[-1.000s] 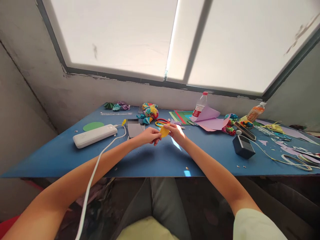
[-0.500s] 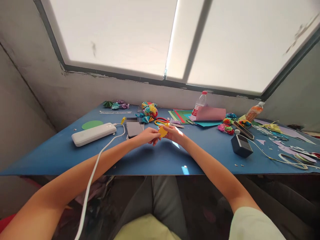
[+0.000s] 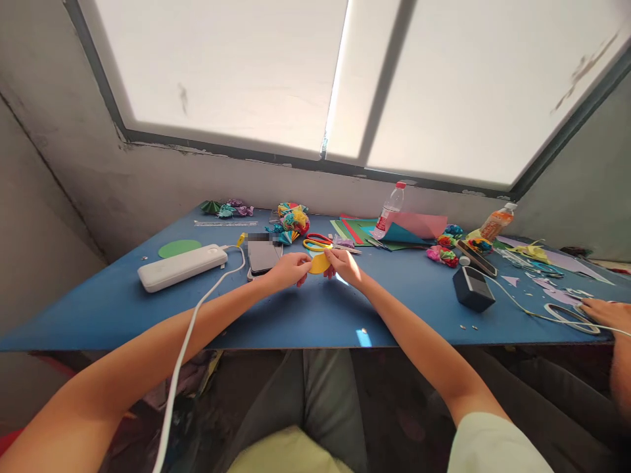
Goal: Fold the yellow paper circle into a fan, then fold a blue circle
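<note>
Left hand point(image 3: 288, 269) and right hand point(image 3: 344, 264) each pinch the yellow paper disc point(image 3: 319, 263) — held between them. Scissors point(image 3: 318, 243) lie just behind on the blue table point(image 3: 305, 315).

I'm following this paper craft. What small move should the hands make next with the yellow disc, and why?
Probably bring the two edges together to fold it: left hand and right hand pinch opposite sides of the yellow disc above the table.

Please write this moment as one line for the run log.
left hand: pinches yellow paper piece | right hand: pinches same piece | place: above blue table | nearby: phone, scissors
</note>
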`<state>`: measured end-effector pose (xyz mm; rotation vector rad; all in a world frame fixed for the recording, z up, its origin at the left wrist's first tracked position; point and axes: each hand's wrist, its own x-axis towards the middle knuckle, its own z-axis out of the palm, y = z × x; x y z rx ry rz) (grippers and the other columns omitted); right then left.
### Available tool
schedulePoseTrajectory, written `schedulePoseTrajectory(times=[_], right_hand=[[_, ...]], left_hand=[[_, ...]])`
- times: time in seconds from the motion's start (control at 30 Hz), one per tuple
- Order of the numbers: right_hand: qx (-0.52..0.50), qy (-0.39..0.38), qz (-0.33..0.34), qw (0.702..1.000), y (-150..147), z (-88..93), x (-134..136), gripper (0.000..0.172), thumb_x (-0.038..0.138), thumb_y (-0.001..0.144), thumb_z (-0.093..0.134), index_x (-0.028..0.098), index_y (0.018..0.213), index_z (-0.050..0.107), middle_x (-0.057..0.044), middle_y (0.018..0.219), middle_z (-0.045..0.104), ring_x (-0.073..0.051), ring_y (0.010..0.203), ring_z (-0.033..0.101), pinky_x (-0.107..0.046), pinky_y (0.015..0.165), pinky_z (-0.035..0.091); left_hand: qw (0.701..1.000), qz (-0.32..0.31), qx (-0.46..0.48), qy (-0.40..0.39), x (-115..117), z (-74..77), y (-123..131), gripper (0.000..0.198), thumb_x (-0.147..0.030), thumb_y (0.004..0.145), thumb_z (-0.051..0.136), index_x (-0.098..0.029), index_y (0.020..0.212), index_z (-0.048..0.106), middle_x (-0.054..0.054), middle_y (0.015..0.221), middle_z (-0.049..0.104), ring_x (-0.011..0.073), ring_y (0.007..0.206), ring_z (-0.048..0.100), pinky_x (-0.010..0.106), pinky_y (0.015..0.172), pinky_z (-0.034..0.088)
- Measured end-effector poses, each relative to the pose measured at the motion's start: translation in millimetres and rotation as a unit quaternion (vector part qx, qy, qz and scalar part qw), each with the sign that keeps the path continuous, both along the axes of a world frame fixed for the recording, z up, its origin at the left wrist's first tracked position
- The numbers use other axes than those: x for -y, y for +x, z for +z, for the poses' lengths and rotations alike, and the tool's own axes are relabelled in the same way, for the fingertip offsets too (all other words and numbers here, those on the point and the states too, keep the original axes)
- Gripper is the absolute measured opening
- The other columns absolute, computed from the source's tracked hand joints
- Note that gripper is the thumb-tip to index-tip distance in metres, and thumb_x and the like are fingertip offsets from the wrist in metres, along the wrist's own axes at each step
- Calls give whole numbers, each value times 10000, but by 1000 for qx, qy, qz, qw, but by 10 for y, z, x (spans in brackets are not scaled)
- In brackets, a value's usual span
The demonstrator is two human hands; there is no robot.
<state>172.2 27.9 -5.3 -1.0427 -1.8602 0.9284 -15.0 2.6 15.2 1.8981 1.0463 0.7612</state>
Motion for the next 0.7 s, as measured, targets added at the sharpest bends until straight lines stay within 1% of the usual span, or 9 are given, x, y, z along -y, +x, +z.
schedulePoseTrajectory(times=[0.07, 0.1, 0.17, 0.23, 0.27, 0.37, 0.5, 0.63, 0.7], right_hand=[[28, 46, -42, 998, 20, -3, 5, 542, 654, 832, 349, 176, 647, 527, 0, 452, 533, -109, 385, 471, -233, 412, 348], [37, 67, -60, 995, 26, 0, 12, 534, 643, 845, 336, 181, 645, 515, 4, 446, 525, -105, 377, 458, -234, 414, 341], [52, 97, -83, 990, 25, 10, 30, 521, 619, 868, 313, 187, 638, 493, 9, 443, 516, -97, 368, 437, -233, 420, 330], [56, 105, -86, 989, 13, 16, 49, 501, 595, 885, 300, 192, 643, 474, 17, 438, 505, -91, 359, 425, -226, 414, 317], [56, 106, -83, 989, 6, 16, 57, 491, 585, 891, 295, 194, 650, 467, 22, 435, 500, -88, 355, 421, -221, 409, 311], [56, 115, -77, 989, -11, 3, 69, 464, 557, 902, 294, 193, 664, 455, 35, 433, 489, -80, 351, 415, -207, 403, 310], [53, 131, -71, 987, -22, -10, 76, 423, 515, 915, 298, 188, 693, 450, 43, 453, 492, -72, 351, 412, -193, 398, 318], [47, 143, -68, 986, -35, 6, 92, 395, 493, 921, 295, 181, 765, 481, 45, 478, 492, -70, 356, 408, -188, 391, 315], [49, 159, -74, 983, -44, 15, 100, 387, 477, 926, 296, 172, 817, 507, 43, 483, 483, -74, 380, 418, -188, 410, 324]], left_hand=[[998, 34, 7, 45, 13, -14, -1, 241, -302, 765, 476, -168, 953, 543, -61, 454, 493, 116, 428, 440, 230, 475, 336], [997, 44, 6, 61, 20, -17, 1, 258, -314, 772, 480, -177, 985, 523, -68, 460, 486, 119, 438, 437, 231, 482, 331], [995, 49, -4, 81, 32, -19, 6, 221, -342, 775, 492, -181, 920, 535, -68, 455, 464, 118, 435, 420, 234, 477, 307], [994, 54, -19, 94, 36, -22, 12, 187, -359, 770, 509, -181, 810, 546, -61, 447, 447, 115, 430, 404, 237, 474, 287], [993, 61, -25, 102, 35, -24, 13, 188, -365, 770, 511, -180, 788, 544, -59, 446, 441, 116, 432, 401, 239, 475, 280], [988, 85, -38, 126, 21, -29, -1, 209, -383, 787, 492, -184, 824, 544, -59, 452, 441, 128, 446, 413, 245, 482, 274], [986, 74, -61, 138, -11, -13, -50, 247, -411, 784, 496, -185, 730, 582, -27, 477, 521, 147, 478, 478, 257, 509, 313], [984, 84, -61, 145, -30, 4, -75, 254, -418, 772, 507, -184, 795, 603, -19, 498, 554, 157, 496, 503, 261, 519, 325], [985, 78, -56, 141, -21, 10, -73, 252, -414, 766, 513, -181, 770, 610, -15, 504, 561, 153, 495, 501, 259, 517, 326]])
